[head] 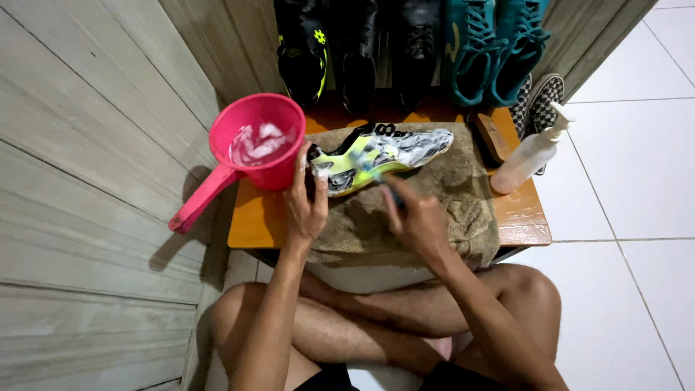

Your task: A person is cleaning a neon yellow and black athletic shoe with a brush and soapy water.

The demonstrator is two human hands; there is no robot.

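on the brown towel (463,210): left hand (305,206) clasps soapy shoe (376,156) heel; right hand (416,217) fingers closed around brush (376,176), bristles on shoe.

A small orange-brown wooden table (250,221) stands on white floor tiles (637,181). A tan towel (463,210) covers its middle and hangs over the near edge. A pink dipper (253,148) of soapy water sits at the far left corner, its handle overhanging. A wooden brush (492,136) and a pump bottle (532,152) lie along the right edge.
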